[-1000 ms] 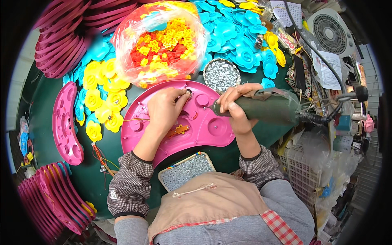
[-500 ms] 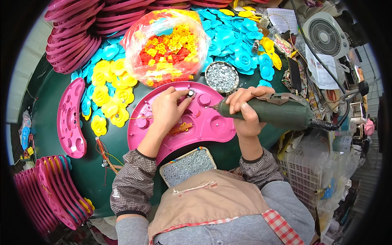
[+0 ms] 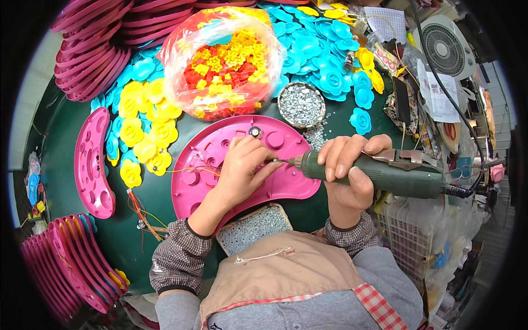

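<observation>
My right hand point(image 3: 352, 176) is wrapped around a dark green electric screwdriver point(image 3: 396, 179), held level with its bit pointing left. Thumb and forefinger of my left hand point(image 3: 242, 171) pinch a tiny screw point(image 3: 275, 160) at the bit's tip, mostly hidden by the fingertips. Both are above a curved pink plastic housing point(image 3: 297, 146) lying open side up on the table. Inside the housing are round raised bosses, thin wires at the left, and a small round black-and-silver part point(image 3: 255, 132) near the far edge. My left hand covers the housing's middle.
A round dish point(image 3: 301, 104) of small metal parts stands beyond the housing, some spilled beside it. A tray point(image 3: 254, 228) of small metal parts lies nearer me. A plastic bag point(image 3: 176, 71), yellow parts point(image 3: 146, 146), blue parts point(image 3: 313, 49) and pink housings point(image 3: 96, 165) surround the work.
My left hand has moved from the round part near the housing's far edge to the screwdriver's tip. The right hand and screwdriver have shifted slightly right and down.
</observation>
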Available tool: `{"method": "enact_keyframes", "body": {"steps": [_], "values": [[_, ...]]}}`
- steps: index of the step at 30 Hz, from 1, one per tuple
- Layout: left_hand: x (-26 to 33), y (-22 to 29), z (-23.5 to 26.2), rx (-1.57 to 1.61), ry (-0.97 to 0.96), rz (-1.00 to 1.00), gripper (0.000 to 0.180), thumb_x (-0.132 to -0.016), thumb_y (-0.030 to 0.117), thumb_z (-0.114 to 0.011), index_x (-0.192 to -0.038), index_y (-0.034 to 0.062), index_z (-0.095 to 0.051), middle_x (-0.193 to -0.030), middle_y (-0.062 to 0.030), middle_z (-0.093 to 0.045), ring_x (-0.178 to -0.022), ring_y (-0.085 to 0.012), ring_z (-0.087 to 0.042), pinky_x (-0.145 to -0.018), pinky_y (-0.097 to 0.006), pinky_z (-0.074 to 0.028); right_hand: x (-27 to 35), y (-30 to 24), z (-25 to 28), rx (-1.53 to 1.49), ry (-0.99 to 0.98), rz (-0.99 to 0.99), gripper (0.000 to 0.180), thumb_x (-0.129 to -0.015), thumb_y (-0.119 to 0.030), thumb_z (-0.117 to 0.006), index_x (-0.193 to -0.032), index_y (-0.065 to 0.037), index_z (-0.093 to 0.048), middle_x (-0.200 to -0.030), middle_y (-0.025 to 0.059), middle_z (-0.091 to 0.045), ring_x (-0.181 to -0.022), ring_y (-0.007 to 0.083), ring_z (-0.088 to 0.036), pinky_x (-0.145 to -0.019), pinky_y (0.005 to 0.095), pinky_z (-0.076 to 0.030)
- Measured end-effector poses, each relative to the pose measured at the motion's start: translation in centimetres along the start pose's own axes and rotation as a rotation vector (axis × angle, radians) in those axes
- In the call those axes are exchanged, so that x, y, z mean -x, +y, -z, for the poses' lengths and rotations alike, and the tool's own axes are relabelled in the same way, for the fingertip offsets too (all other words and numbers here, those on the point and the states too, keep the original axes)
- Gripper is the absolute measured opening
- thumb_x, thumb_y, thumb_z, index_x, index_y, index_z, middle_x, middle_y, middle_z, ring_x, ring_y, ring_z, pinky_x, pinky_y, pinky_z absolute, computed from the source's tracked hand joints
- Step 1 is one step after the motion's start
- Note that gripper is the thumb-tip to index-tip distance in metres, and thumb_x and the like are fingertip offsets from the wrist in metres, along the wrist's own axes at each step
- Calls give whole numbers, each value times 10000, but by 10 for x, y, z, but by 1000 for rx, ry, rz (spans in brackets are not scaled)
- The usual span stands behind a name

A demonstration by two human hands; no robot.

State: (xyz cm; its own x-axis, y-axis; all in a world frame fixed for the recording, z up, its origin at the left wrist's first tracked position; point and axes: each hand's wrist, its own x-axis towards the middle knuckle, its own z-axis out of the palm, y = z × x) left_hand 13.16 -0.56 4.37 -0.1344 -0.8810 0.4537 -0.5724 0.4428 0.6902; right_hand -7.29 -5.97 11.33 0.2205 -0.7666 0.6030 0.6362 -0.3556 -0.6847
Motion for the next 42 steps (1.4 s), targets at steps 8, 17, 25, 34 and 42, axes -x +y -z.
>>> {"method": "enact_keyframes", "body": {"steps": [8, 17, 25, 34, 42], "values": [[3, -4, -5, 76, -27, 18, 148, -855, 137, -835, -912, 79, -712, -845, -66, -615, -830, -279, -595, -776, -411, -438, -3, -5, 3, -17, 52, -8, 411, -911, -60, -683, -1233, -124, -435, -753, 79, -607, -636, 208, -598, -726, 421, -557], [-2, 21, -15, 123, -223, -96, 167, -840, 120, -843, -894, 61, -697, -822, -89, -607, -781, -294, -589, -716, -427, -460, -34, 42, 52, 349, 166, 188, 426, -925, 59, -607, -1318, -14, -458, -794, 100, -639, -703, 190, -628, -699, 371, -571], [12, 43, -42, 160, -392, -161, 177, -872, 189, -790, -889, 70, -661, -873, -95, -589, -859, -318, -618, -765, -443, -480, -30, 81, 76, 457, 199, 61, 408, -924, 33, -605, -1306, 2, -465, -809, 81, -634, -695, 197, -620, -744, 430, -583], [-50, 26, -101, 31, -257, -141, 186, -845, 164, -798, -946, 47, -694, -861, -106, -609, -829, -343, -636, -746, -471, -507, -50, 50, 77, 293, 157, 195, 396, -925, 8, -637, -1279, 24, -459, -774, 78, -643, -693, 163, -623, -721, 378, -587], [-89, -9, -70, 12, 17, 76, 226, -877, 132, -844, -1003, 23, -691, -869, -111, -660, -752, -249, -644, -687, -381, -516, -47, 16, 75, 226, 106, 225, 411, -886, -24, -577, -1282, -55, -468, -791, 109, -605, -661, 214, -597, -745, 442, -555]]}}
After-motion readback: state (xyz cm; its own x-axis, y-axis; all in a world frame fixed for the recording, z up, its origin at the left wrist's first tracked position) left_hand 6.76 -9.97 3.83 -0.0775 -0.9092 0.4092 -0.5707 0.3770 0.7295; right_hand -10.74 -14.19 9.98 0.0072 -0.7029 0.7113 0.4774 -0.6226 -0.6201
